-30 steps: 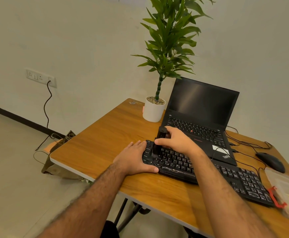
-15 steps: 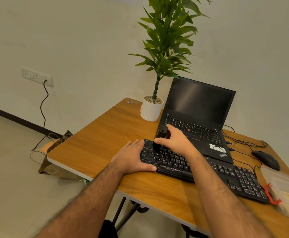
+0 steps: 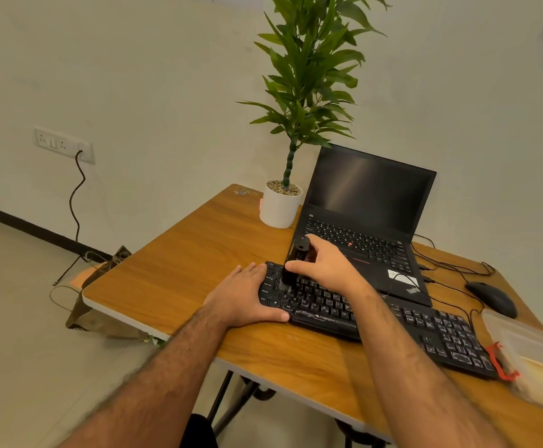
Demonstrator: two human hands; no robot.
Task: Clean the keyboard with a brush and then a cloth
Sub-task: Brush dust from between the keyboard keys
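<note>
Obs.: a long black plastic keyboard (image 3: pixel 376 318) lies along the near edge of a wood-grain table (image 3: pixel 183 270), its left end under both hands. The person's right hand (image 3: pixel 325 266) is curled round a stubby black brush (image 3: pixel 296 260), thumb and fingers clasping the handle; the brush stands nearly upright with its bristle end on the upper-left keys. The left hand (image 3: pixel 247 295) lies flat, fingers straight and together, over the keyboard's left edge, thumb along the front rim, apparently steadying it. Behind the keyboard, just beside it, is an open black laptop (image 3: pixel 367 221) with a dark screen; a white pot with a tall green plant (image 3: pixel 280 208) stands at its left. A black mouse (image 3: pixel 490 297) and its cables sit to the right, and a clear plastic box with a red clasp (image 3: pixel 528 347) sits at the keyboard's right end. No cloth identifiable; the box contents are blurred. Judgement: brushing stage, early, only the left end reached. Risks: dust swept backward could land on the laptop's keys; a hard stroke might pop a keycap; without the flat hand's pressure the keyboard could slide toward the table edge.
</note>
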